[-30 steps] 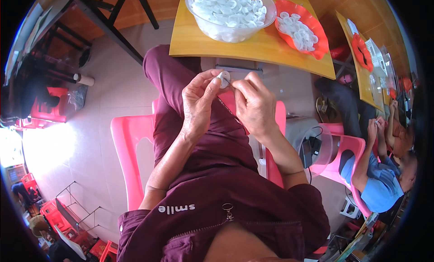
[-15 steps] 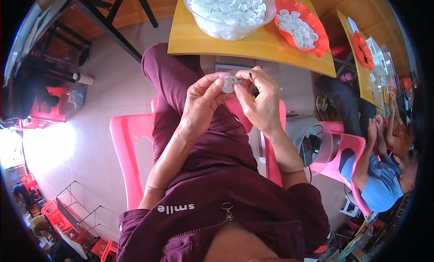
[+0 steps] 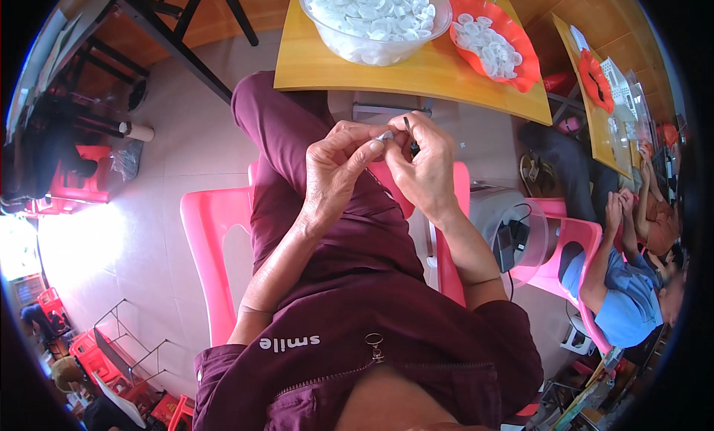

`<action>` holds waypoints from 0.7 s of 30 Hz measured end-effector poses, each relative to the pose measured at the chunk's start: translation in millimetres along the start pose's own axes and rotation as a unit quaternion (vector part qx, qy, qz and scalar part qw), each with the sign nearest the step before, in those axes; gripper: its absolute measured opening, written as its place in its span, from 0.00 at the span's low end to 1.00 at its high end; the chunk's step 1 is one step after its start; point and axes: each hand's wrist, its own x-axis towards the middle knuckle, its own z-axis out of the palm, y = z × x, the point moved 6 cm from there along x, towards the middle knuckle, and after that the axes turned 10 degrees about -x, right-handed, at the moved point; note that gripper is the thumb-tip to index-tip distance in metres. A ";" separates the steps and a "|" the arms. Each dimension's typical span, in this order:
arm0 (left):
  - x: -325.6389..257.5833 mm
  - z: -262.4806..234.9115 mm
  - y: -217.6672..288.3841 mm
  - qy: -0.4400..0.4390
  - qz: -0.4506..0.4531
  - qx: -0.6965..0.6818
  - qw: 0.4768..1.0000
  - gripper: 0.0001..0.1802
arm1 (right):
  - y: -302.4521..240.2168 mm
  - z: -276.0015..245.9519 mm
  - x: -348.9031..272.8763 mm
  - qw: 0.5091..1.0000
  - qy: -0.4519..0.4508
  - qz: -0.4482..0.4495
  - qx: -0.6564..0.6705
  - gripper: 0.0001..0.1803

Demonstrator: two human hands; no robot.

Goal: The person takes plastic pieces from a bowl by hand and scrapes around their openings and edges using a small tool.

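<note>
Above my lap, my left hand pinches a small translucent plastic piece between thumb and fingertips. My right hand is closed against the same piece from the other side, thumb bent in. A thin dark tool sticks up between the right fingers; its other end is hidden in the hand. Most of the piece is covered by fingertips. Beyond my hands, a clear bowl heaped with similar pieces stands on a yellow wooden table. Beside it on the right, a red scalloped tray carries more of them.
I sit on a pink plastic chair, the table edge just past my knees. At my right is a grey appliance with a clear tub holding a black adapter. A person in a blue shirt sits farther right.
The plastic piece has been turned from facing up to nearly edge-on. My fingertips have closed in over it, and the right hand has tilted slightly left.
</note>
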 end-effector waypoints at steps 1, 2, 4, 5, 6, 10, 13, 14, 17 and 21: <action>-0.1 0.3 0.3 -0.001 -0.003 0.009 1.000 0.11 | 1.0 0.0 -0.2 1.000 0.000 0.000 0.000 0.06; -0.1 0.4 0.4 -0.002 -0.005 0.019 1.000 0.11 | 2.3 0.3 -0.2 1.000 0.000 0.000 0.008 0.06; -0.1 0.3 -1.0 -0.002 -0.019 0.015 1.000 0.11 | 3.9 -0.3 0.1 1.000 -0.001 0.000 0.015 0.06; 0.0 0.2 -2.4 -0.003 -0.032 0.012 0.999 0.12 | 3.0 -0.5 0.3 1.000 -0.004 -0.012 0.006 0.05; 0.3 -2.5 -3.9 -0.003 -0.031 0.011 0.999 0.12 | 2.0 -0.7 0.5 1.000 -0.008 -0.024 -0.003 0.05; 1.3 -9.0 -8.3 0.002 -0.083 -0.178 0.980 0.12 | -4.9 -3.0 1.9 0.995 -0.053 0.010 0.086 0.05; 0.6 -12.4 -7.9 0.001 -0.110 -0.238 0.965 0.14 | -8.9 -8.8 1.1 0.990 -0.078 0.055 0.107 0.08; 0.8 -12.7 -6.5 0.002 -0.109 -0.239 0.965 0.14 | -5.9 -10.5 1.2 0.988 -0.075 0.058 0.121 0.08; 0.3 -11.7 -3.7 -0.013 -0.115 -0.238 0.964 0.14 | -1.3 -16.8 2.0 0.991 -0.070 0.015 0.113 0.09; 0.5 -11.7 7.0 -0.017 -0.070 -0.187 0.980 0.14 | -8.2 -19.4 -0.6 0.996 -0.033 0.015 0.076 0.07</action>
